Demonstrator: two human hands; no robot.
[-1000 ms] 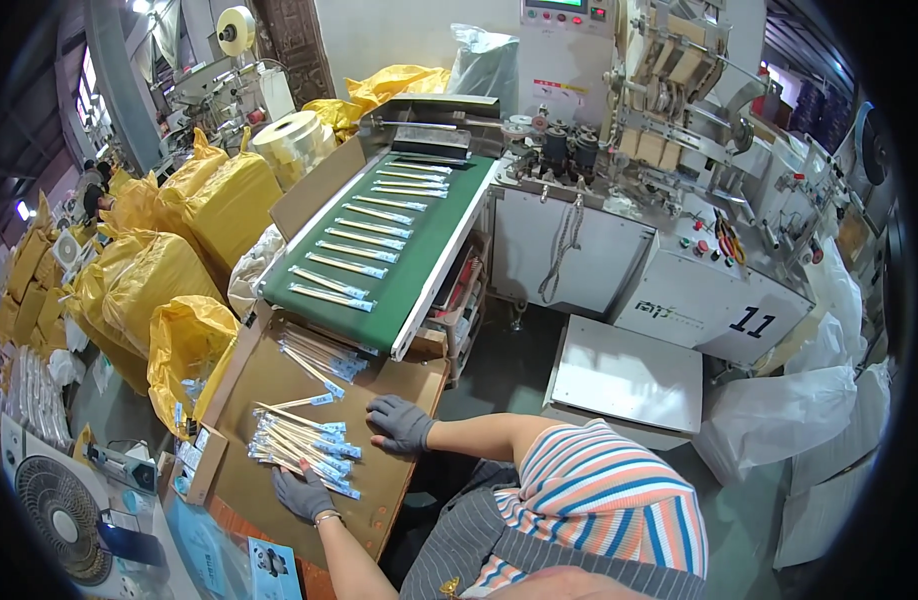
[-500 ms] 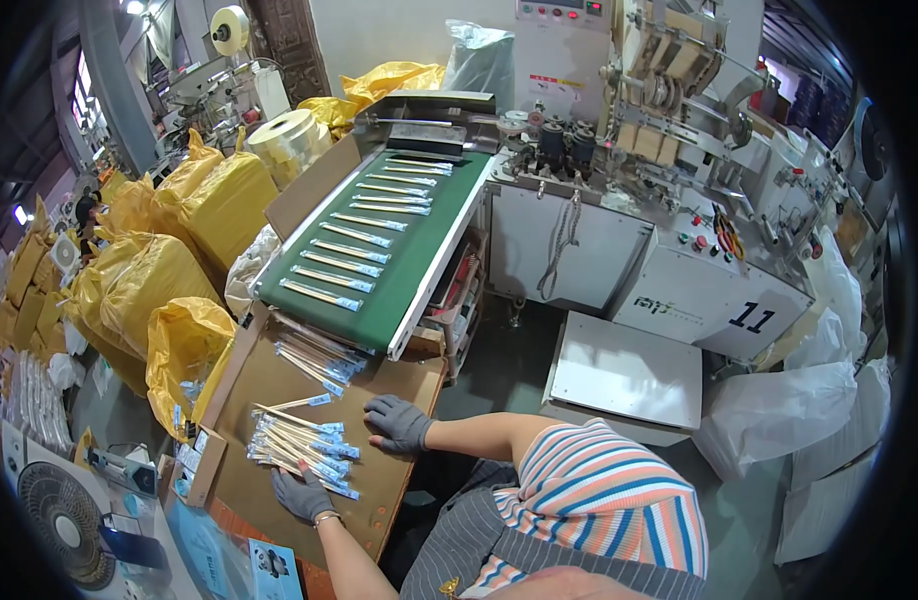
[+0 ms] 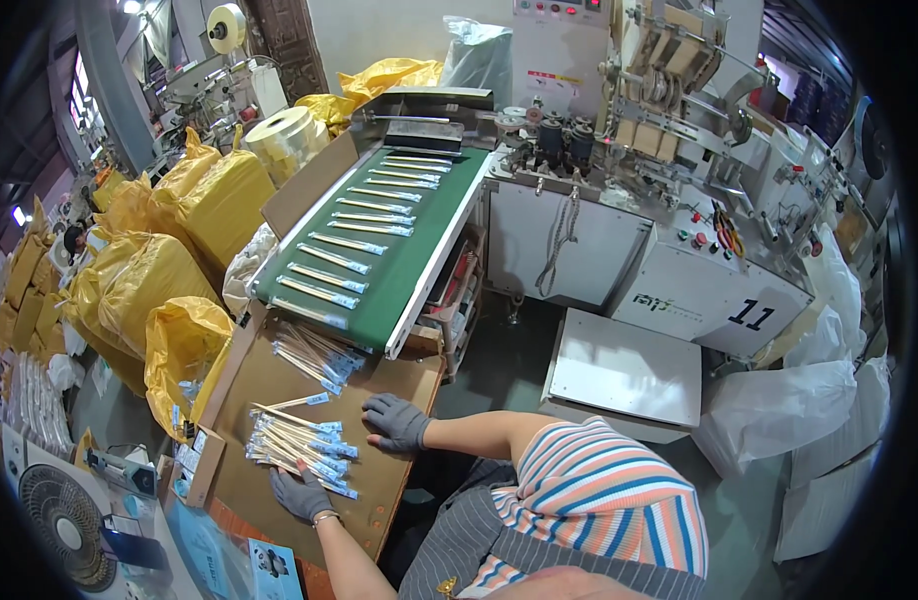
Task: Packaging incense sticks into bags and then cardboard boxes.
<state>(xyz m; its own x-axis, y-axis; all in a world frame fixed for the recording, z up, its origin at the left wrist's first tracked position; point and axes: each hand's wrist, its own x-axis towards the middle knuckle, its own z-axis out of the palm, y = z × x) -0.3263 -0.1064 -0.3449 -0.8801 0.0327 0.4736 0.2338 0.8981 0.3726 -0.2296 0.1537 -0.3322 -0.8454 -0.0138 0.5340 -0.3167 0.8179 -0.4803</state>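
Thin wooden chopsticks with blue-and-white wrapper ends lie in a pile (image 3: 297, 440) on the brown tabletop (image 3: 364, 490). My left hand (image 3: 303, 494), in a grey glove, rests against the pile's near edge with its fingers apart. To the right of the pile, my right hand (image 3: 399, 423), also gloved, lies on the tabletop near its right edge, fingers stretched out and holding nothing. A second heap of chopsticks (image 3: 314, 360) lies at the lower end of the green conveyor belt (image 3: 399, 255). Several more wrapped chopsticks (image 3: 341, 243) lie spaced out along the belt.
A low cardboard wall (image 3: 207, 465) edges the tabletop on the left. Beside it stand an open yellow sack (image 3: 187, 350) and a fan (image 3: 67, 520). A white machine cabinet (image 3: 714, 290) and a low white box (image 3: 627, 370) stand to the right.
The chopsticks on the belt have moved down toward the tabletop, and another one shows at the upper end. Both hands stay where they were.
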